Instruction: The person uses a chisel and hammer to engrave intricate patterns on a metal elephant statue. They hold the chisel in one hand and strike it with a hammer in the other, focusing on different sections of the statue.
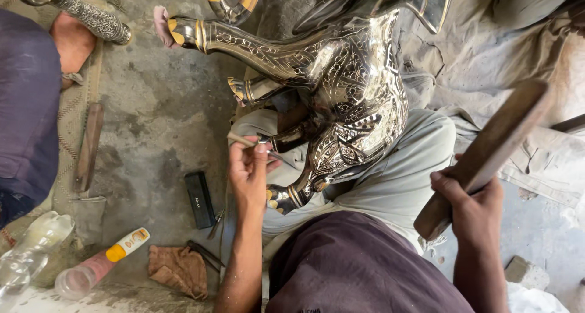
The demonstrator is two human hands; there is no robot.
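Observation:
A large engraved metal animal figure (353,87), black and silver with gold hooves, lies across my lap, legs pointing left. My left hand (251,170) pinches a thin chisel-like tool (242,140) against one of its lower legs. My right hand (472,206) is closed round the lower end of a thick wooden mallet (490,148), raised to the right of the figure and apart from it.
On the concrete floor lie a black rectangular block (200,198), a brown rag (180,269), a small tube with an orange band (125,246), a plastic bottle (27,252) and a wooden handle (89,144). Another person sits at far left (27,106) holding an engraved metal piece (91,17).

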